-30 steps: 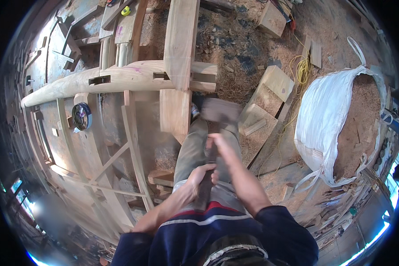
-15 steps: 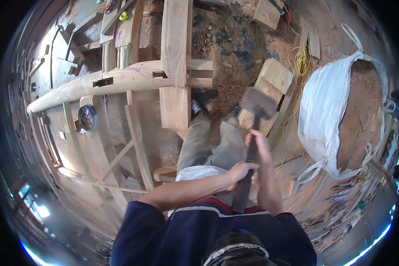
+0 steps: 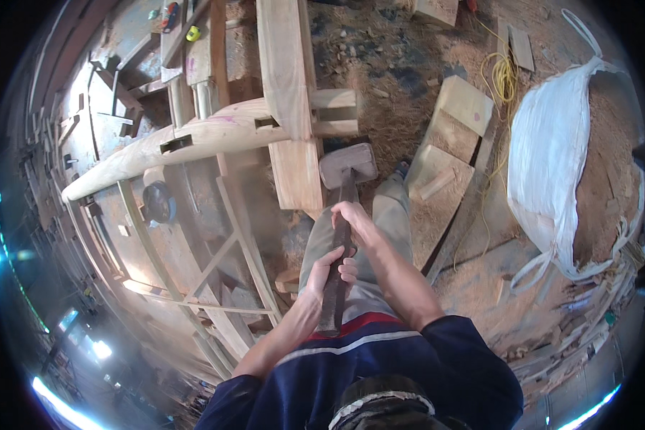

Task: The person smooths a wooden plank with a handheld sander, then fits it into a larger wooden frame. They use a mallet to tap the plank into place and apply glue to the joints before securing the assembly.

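- Left of the frame: a round container point(image 3: 159, 203), blurred, sits among the timbers; strong shaking in the woodwork might tip it.
- Upper left: the curved beam point(image 3: 218, 130) has open slots; an off-centre blow near one could split the wood around it.
- Upper centre: a wide timber point(image 3: 283, 64) crosses that beam; a tilted strike could dent its edge.
- Centre: the left hand point(image 3: 327, 270) is closed round the lower handle of the mallet point(image 3: 348, 165); a loose grip would let it twist.
- Centre: the mallet's head is above the knees, beside the wide timber in view; if the swing fell short, it could hit a leg.
- Just above: the right hand point(image 3: 351, 213) wraps the handle near the head, so its knuckles could be pinched against the timber.
- Right of centre: wood blocks point(image 3: 444, 179) lie near a shoe point(image 3: 402, 169); stepping sideways could cause a stumble.
- Upper right: a coiled yellow cord point(image 3: 503, 80) could snag a foot.
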`<control>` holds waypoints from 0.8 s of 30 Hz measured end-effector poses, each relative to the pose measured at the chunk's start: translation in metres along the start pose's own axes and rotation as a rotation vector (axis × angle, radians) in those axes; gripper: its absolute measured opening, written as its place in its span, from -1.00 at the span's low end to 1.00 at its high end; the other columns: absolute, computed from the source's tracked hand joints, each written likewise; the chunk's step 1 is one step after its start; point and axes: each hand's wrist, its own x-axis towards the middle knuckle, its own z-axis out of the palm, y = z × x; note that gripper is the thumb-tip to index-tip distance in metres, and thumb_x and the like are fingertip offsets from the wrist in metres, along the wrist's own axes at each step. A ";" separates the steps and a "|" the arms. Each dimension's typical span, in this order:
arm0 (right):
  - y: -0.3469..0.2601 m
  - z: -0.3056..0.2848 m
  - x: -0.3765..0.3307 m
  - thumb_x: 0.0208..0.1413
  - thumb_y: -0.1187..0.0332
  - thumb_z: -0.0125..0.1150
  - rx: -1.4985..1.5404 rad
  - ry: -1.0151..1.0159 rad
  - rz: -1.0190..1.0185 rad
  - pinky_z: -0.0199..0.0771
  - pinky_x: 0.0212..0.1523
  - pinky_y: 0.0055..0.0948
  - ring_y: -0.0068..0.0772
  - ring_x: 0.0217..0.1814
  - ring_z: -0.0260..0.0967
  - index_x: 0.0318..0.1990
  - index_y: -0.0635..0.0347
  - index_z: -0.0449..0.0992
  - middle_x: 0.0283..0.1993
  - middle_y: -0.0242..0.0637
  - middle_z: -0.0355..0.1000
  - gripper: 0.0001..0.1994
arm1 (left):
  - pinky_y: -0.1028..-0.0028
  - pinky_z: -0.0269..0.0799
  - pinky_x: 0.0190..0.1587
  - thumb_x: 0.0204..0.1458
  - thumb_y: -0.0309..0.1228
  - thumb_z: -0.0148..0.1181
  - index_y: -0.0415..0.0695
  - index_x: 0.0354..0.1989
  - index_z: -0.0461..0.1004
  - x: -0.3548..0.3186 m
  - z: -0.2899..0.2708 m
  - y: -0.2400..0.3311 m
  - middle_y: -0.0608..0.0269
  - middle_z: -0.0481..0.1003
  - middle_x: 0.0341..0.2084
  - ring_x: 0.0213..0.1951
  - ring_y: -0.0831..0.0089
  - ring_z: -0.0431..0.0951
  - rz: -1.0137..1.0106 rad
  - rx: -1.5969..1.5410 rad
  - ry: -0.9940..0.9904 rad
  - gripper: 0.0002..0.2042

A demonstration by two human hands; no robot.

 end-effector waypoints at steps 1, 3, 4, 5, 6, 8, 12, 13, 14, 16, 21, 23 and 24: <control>-0.003 -0.001 0.012 0.17 0.13 0.12 0.010 0.034 -0.029 0.38 -0.43 -0.29 -0.33 -0.57 0.41 -0.56 0.20 0.60 -0.64 -0.30 0.48 -0.62 | 0.53 0.40 -0.51 0.36 -0.34 0.08 -0.17 -0.01 0.38 0.005 0.008 -0.003 0.36 0.36 -0.49 -0.53 0.57 0.39 0.006 0.114 -0.074 -0.82; 0.015 -0.038 0.016 0.18 0.16 0.12 -0.015 0.056 0.027 0.38 -0.44 -0.33 -0.33 -0.58 0.42 -0.57 0.20 0.60 -0.63 -0.30 0.49 -0.63 | 0.50 0.43 -0.50 0.34 -0.33 0.11 -0.13 -0.05 0.39 0.029 0.010 -0.053 0.36 0.38 -0.50 -0.52 0.55 0.42 0.029 0.222 -0.042 -0.84; 0.028 -0.064 0.008 0.22 0.17 0.10 -0.065 -0.092 -0.049 0.43 -0.42 -0.31 -0.33 -0.56 0.45 -0.55 0.18 0.58 -0.59 -0.28 0.51 -0.63 | 0.45 0.46 -0.48 0.33 -0.32 0.12 -0.11 -0.11 0.40 0.034 0.012 -0.073 0.34 0.41 -0.52 -0.53 0.52 0.45 0.087 0.470 0.035 -0.86; 0.035 -0.076 0.010 0.30 0.16 0.06 0.207 -0.165 -0.023 0.46 -0.40 -0.33 -0.33 -0.54 0.45 -0.51 0.16 0.55 -0.57 -0.28 0.51 -0.63 | 0.41 0.49 -0.47 0.33 -0.32 0.13 -0.10 -0.16 0.41 0.038 0.014 -0.089 0.32 0.43 -0.53 -0.53 0.49 0.47 0.133 0.687 0.053 -0.87; 0.042 -0.094 0.005 0.35 0.17 0.04 0.286 -0.230 -0.115 0.45 -0.41 -0.35 -0.35 -0.54 0.44 -0.46 0.17 0.53 -0.56 -0.31 0.48 -0.64 | 0.34 0.52 -0.46 0.31 -0.31 0.13 -0.11 -0.24 0.42 0.039 0.016 -0.101 0.27 0.47 -0.56 -0.56 0.41 0.51 0.130 0.648 0.080 -0.85; 0.049 -0.119 -0.013 0.39 0.17 0.02 0.371 -0.221 -0.169 0.44 -0.40 -0.38 -0.36 -0.54 0.42 -0.43 0.17 0.51 -0.57 -0.32 0.45 -0.64 | 0.32 0.52 -0.47 0.31 -0.31 0.12 -0.12 -0.27 0.42 0.038 0.024 -0.118 0.27 0.46 -0.59 -0.57 0.39 0.51 0.131 0.735 0.056 -0.84; 0.027 -0.162 -0.077 0.37 0.14 0.00 0.359 0.087 -0.159 0.38 -0.39 -0.36 -0.31 -0.56 0.36 -0.54 0.12 0.46 -0.61 -0.28 0.42 -0.58 | 0.35 0.49 -0.48 0.30 -0.29 0.13 -0.12 -0.36 0.45 0.041 0.055 -0.137 0.28 0.46 -0.61 -0.58 0.40 0.51 -0.049 0.849 0.001 -0.79; 0.020 -0.173 -0.094 0.38 0.10 -0.05 0.260 0.150 -0.231 0.28 -0.52 -0.39 -0.35 -0.64 0.27 -0.60 0.06 0.40 -0.68 -0.36 0.33 -0.54 | 0.36 0.49 -0.48 0.29 -0.29 0.13 -0.11 -0.38 0.45 0.047 0.063 -0.140 0.28 0.46 -0.62 -0.58 0.40 0.51 -0.120 0.843 -0.033 -0.78; 0.013 -0.185 -0.109 0.34 0.10 0.00 0.215 0.297 -0.235 0.26 -0.54 -0.40 -0.38 -0.64 0.26 -0.61 0.04 0.39 -0.69 -0.37 0.31 -0.56 | 0.37 0.48 -0.49 0.29 -0.29 0.13 -0.11 -0.41 0.45 0.053 0.072 -0.140 0.29 0.45 -0.63 -0.59 0.41 0.50 -0.125 0.850 -0.084 -0.77; 0.000 -0.205 -0.128 0.26 0.19 0.15 0.356 0.435 -0.336 0.29 -0.53 -0.45 -0.44 -0.63 0.26 -0.53 0.02 0.36 -0.63 -0.41 0.32 -0.69 | 0.40 0.47 -0.50 0.27 -0.32 0.14 -0.13 -0.41 0.44 0.066 0.087 -0.132 0.30 0.45 -0.64 -0.61 0.44 0.48 -0.239 0.798 -0.263 -0.79; -0.054 -0.208 -0.123 0.21 0.20 0.18 0.482 0.704 -0.508 0.31 -0.52 -0.46 -0.46 -0.61 0.27 -0.51 0.02 0.34 -0.61 -0.44 0.31 -0.72 | 0.43 0.45 -0.53 0.26 -0.38 0.14 -0.14 -0.34 0.42 0.072 0.123 -0.065 0.32 0.42 -0.63 -0.60 0.49 0.46 -0.281 0.844 -0.366 -0.86; -0.087 -0.185 -0.109 0.20 0.15 0.16 0.299 0.754 -0.525 0.29 -0.52 -0.42 -0.47 -0.60 0.27 -0.54 0.00 0.34 -0.62 -0.45 0.30 -0.70 | 0.44 0.45 -0.53 0.25 -0.37 0.15 -0.14 -0.35 0.42 0.065 0.130 -0.035 0.33 0.41 -0.62 -0.60 0.49 0.45 -0.274 0.802 -0.431 -0.85; -0.105 -0.167 -0.098 0.19 0.13 0.15 0.142 0.743 -0.488 0.27 -0.53 -0.40 -0.47 -0.60 0.27 -0.55 0.00 0.35 -0.62 -0.45 0.30 -0.69 | 0.43 0.45 -0.53 0.25 -0.37 0.15 -0.14 -0.34 0.42 0.061 0.130 -0.016 0.33 0.41 -0.62 -0.60 0.50 0.46 -0.185 0.792 -0.458 -0.85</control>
